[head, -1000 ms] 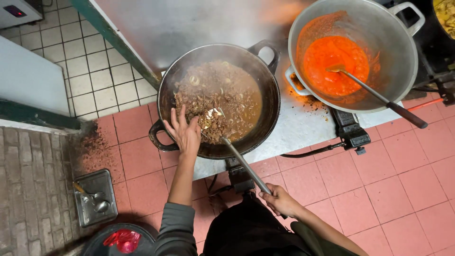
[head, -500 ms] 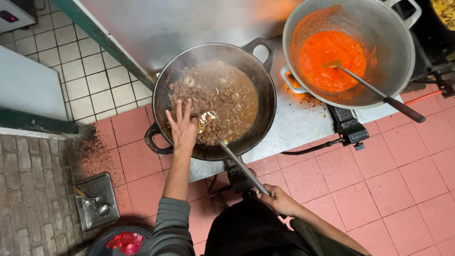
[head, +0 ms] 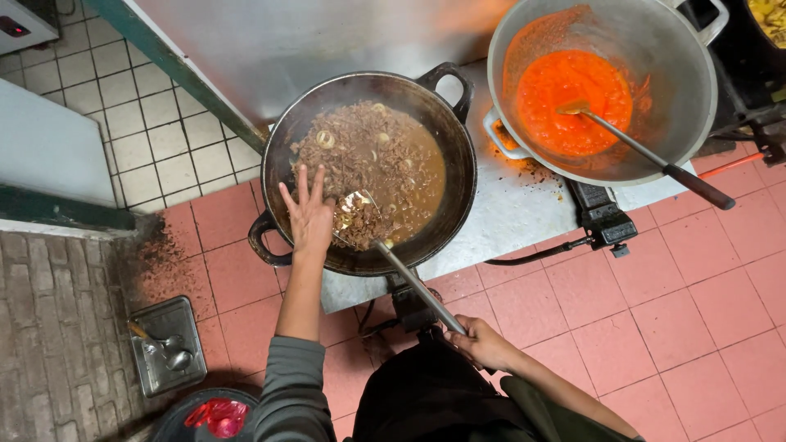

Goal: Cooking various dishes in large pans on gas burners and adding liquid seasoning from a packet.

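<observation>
Two hands busy: left hand (head: 309,214) open, fingers spread, hovering over near rim of dark wok (head: 458,176) of brown minced mix (head: 360,160). Right hand (head: 485,342) closed around long ladle handle (head: 417,286), bowl resting in the mix. Risk: palm low over hot food, likely burn; ladle levering could tip wok. Orange sauce pot (head: 688,90) far right.

Black wok (head: 442,123) w/ brown meat mix (head: 368,164), pale onion rings. Silver pot (head: 679,82), bright orange sauce (head: 573,102). Floor (head: 679,327): salmon-pink tiles, grid joints; white tiles (head: 139,123) upper left. Grey sleeve (head: 291,385) on left arm. Grey metal tray (head: 168,344). Red bag in black bin (head: 217,413).
</observation>
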